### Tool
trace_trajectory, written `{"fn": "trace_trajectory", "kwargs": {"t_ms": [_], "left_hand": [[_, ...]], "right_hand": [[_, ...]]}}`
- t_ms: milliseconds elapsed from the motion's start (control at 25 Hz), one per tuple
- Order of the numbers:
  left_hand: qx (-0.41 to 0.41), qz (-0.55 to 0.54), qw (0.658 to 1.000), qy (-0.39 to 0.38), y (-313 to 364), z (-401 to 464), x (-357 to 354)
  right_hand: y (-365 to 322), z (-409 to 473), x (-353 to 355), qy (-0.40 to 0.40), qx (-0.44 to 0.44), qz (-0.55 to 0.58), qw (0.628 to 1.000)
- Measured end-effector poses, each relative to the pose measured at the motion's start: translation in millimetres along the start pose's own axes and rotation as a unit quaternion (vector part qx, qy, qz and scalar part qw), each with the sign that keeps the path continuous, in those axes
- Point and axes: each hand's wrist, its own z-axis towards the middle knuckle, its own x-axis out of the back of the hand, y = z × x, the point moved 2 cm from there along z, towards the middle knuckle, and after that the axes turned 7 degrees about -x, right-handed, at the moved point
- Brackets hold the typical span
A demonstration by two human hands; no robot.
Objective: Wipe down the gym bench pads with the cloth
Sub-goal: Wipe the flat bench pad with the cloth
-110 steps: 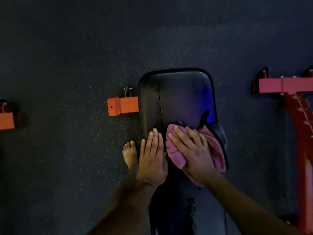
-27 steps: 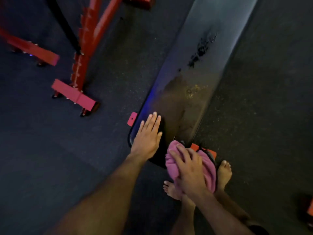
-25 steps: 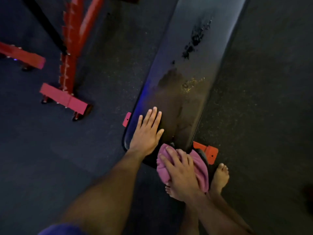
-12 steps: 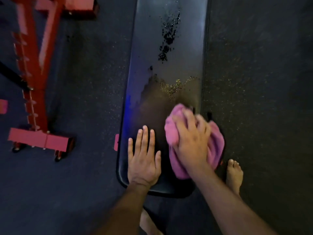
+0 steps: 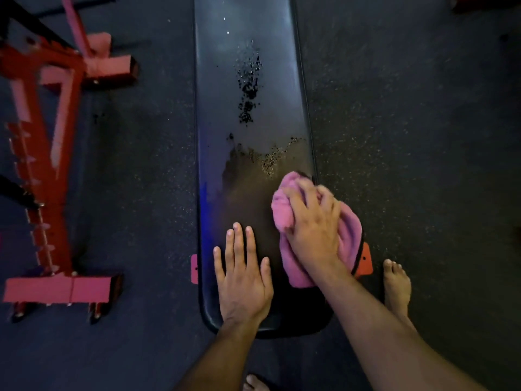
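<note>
1. Fingers of my right hand (image 5: 313, 224) curl over a bunched pink cloth (image 5: 348, 230), clutching it and pressing it down on the black bench pad (image 5: 248, 52); the cloth sits at the pad's right edge, near the end closest to me, and spills past my palm on the outer side.

2. Just left of that grip, my left hand (image 5: 244, 277) lies flat on the same pad, fingers straight and slightly spread, holding nothing. I judge it is there to brace me.

3. Directly beyond the cloth, the pad shows a dull brownish smear with a speckled edge of small flecks (image 5: 272, 159). Farther ahead along the pad's midline is a patch of dark specks (image 5: 249, 91). I cannot tell whether these are dirt or worn, flaking cover.

4. To do this stroke well, I judge I should keep my palm weight even over the cloth, push forward along the pad in overlapping passes from right edge to left, and turn the cloth to a clean fold before reaching the speckled patches. If the cover is flaking, hard scrubbing could lift more of it.

5. Outward from the grip: an orange bracket (image 5: 365, 259) peeks out under the pad just right of the cloth, my bare foot (image 5: 396, 286) stands beyond it on dark speckled floor (image 5: 423, 136), and a red metal frame (image 5: 48, 153) stands well to the left.
</note>
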Motion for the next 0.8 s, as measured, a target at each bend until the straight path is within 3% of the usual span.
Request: {"fn": "trace_trajectory", "kwargs": {"t_ms": [160, 240, 400, 520, 640, 720, 800], "left_hand": [[-0.073, -0.019, 0.997, 0.019, -9, 60, 27], [-0.102, -0.019, 0.995, 0.004, -10, 108, 34], [-0.123, 0.009, 0.992, -0.007, -10, 126, 17], [-0.124, 0.017, 0.992, -0.002, -12, 124, 16], [-0.123, 0.014, 0.992, -0.001, -10, 126, 16], [-0.131, 0.014, 0.991, 0.006, -9, 125, 15], [-0.134, 0.014, 0.991, 0.010, -11, 124, 13]], "right_hand": [[31, -103, 14, -0.047, 0.038, 0.031, 0.998], [31, -79, 9, -0.052, 0.039, 0.057, 0.996], [4, 27, 10, 0.000, -0.051, 0.155, 0.987], [51, 0, 10, 0.017, -0.119, 0.319, 0.940], [87, -69, 2, -0.031, -0.203, 0.427, 0.881], [78, -91, -8, -0.078, -0.238, 0.463, 0.850], [63, -76, -12, -0.083, -0.277, 0.443, 0.849]]}}
